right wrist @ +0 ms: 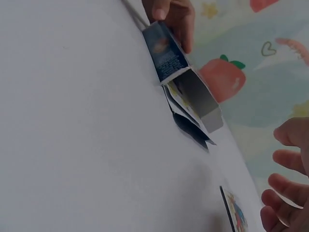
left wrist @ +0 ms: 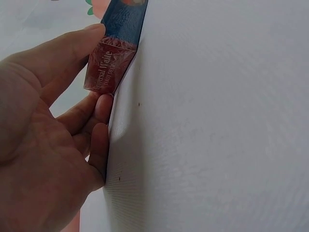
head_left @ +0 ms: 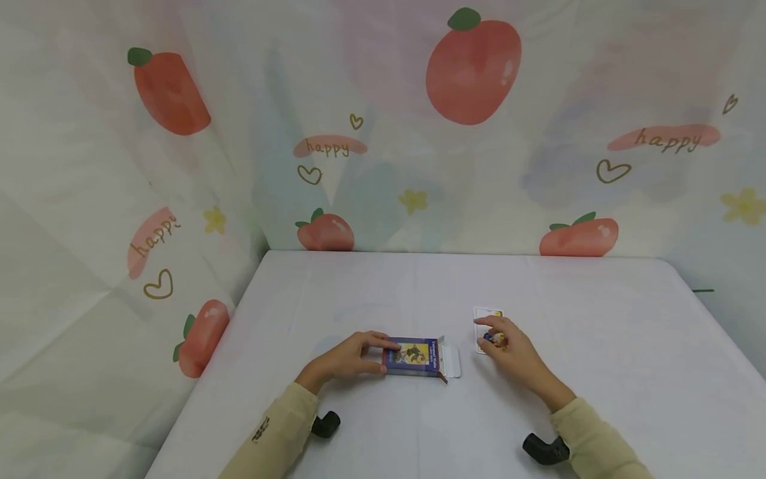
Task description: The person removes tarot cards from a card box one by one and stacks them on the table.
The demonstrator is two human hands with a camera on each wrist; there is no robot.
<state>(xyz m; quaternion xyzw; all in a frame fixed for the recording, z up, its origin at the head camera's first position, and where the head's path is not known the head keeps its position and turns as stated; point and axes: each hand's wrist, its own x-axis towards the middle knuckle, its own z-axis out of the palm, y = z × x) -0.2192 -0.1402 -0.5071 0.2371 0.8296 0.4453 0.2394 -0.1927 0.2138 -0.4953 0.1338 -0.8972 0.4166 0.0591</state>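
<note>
Tarot box [head_left: 413, 356] lay flat on the tabletop [head_left: 628, 332], a bit left of its middle, well apart from the left and far edges; near edge out of view. Long axis ran left-right, roughly parallel to the far edge, open end and white flap [head_left: 453, 363] toward the right edge. Left hand [head_left: 353, 356] had its grip clamped on the box's left end. Just beyond the flap lay a picture card [head_left: 486, 331], long axis near-to-far, wide stretch of tabletop between it and the right edge. Right hand [head_left: 517, 356] was over the card, grip apart, fingers holding nothing, partly covering it. Black elbow-shaped pieces [head_left: 326, 424] sat by both sleeves [head_left: 281, 426], nearer than the box. Peach-print cloth [head_left: 383, 86] rose behind the far edge.
</note>
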